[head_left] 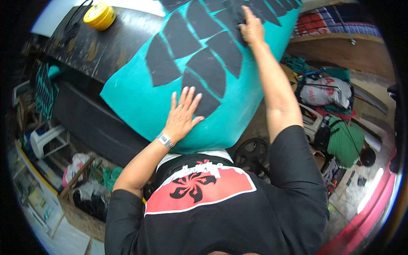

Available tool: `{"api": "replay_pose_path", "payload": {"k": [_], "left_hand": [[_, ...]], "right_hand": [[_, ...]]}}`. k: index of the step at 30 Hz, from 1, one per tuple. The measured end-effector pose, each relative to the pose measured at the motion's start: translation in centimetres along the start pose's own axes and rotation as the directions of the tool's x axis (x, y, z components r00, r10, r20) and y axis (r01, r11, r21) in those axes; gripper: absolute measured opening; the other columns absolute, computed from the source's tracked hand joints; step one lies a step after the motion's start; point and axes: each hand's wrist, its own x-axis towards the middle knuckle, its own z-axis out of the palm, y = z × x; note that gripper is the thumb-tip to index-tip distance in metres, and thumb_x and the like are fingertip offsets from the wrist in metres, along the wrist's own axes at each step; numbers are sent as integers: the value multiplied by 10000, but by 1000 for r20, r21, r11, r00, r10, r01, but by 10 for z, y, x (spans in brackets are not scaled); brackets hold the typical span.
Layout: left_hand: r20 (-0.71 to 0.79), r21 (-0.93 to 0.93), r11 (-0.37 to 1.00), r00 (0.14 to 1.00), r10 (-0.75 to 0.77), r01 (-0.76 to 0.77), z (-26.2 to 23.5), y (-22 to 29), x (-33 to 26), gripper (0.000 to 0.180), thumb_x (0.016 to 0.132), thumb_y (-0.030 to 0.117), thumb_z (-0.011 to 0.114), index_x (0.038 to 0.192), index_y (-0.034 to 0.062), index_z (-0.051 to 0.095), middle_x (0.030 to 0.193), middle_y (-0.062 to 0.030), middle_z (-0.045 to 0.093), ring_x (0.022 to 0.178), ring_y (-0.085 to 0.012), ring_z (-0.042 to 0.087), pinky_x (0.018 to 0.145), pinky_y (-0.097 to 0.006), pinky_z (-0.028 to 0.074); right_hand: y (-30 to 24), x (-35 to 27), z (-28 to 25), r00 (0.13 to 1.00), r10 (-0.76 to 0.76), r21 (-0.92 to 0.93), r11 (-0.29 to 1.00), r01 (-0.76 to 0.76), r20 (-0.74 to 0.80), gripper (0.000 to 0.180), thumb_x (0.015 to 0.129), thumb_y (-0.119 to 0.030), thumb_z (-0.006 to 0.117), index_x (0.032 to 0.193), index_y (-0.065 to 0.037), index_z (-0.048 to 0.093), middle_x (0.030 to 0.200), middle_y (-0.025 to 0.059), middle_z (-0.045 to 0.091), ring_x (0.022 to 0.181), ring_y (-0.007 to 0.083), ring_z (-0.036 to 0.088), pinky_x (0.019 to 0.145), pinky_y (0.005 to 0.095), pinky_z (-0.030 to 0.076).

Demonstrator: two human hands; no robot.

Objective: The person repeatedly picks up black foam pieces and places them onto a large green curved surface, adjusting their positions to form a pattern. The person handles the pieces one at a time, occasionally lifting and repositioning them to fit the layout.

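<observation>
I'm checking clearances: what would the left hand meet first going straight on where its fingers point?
The left hand would likely first meet the nearest black cut-out piece, lying on the teal sheet right at the fingertips; whether they touch is unclear.

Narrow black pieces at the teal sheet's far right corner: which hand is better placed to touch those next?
Probably the right hand: it already reaches beside the narrow black pieces. The left hand lies at the sheet's near end, much farther away.
</observation>
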Motion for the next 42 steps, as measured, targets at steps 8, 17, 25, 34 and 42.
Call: {"api": "replay_pose_path", "payload": {"k": [8,17,25,34,42], "left_hand": [[-84,-54,998,996,2,-7,13,19,23,787,919,508,606,1563,166,311,1638,-169,204,1531,-375,114,1211,-596,79],[-172,-329,944,983,-62,2,-45,10,82,395,831,324,765,1136,86,689,1249,-143,621,1217,-341,559,987,-457,427],[-374,186,894,812,448,-408,-70,16,267,300,848,221,716,1107,78,665,1174,-96,652,1155,-267,587,1029,-428,393],[-316,44,999,949,-6,22,-33,-9,336,407,922,412,633,1226,143,642,1145,-86,646,1118,-275,616,939,-466,411],[-220,-295,955,971,-93,24,-50,-21,324,400,901,407,655,1121,77,707,1197,-142,687,1139,-334,636,949,-460,485]], "right_hand": [[55,20,21,933,269,583,809,-84,-239,721,762,89,675,1418,-110,452,867,76,687,762,159,650,725,304,546],[16,18,28,881,447,878,472,-84,-156,713,709,137,708,1359,-78,507,819,39,671,772,121,648,730,269,544],[-5,15,3,934,347,763,625,-164,-84,692,759,119,718,1382,-143,571,863,21,692,782,86,639,732,244,548],[20,28,-85,860,94,232,972,29,-502,486,814,29,581,1269,-138,620,817,24,628,759,163,639,721,339,541],[-55,-40,-228,993,-114,391,915,93,30,557,816,61,559,1329,-145,618,849,43,609,806,119,603,791,263,498]]}}
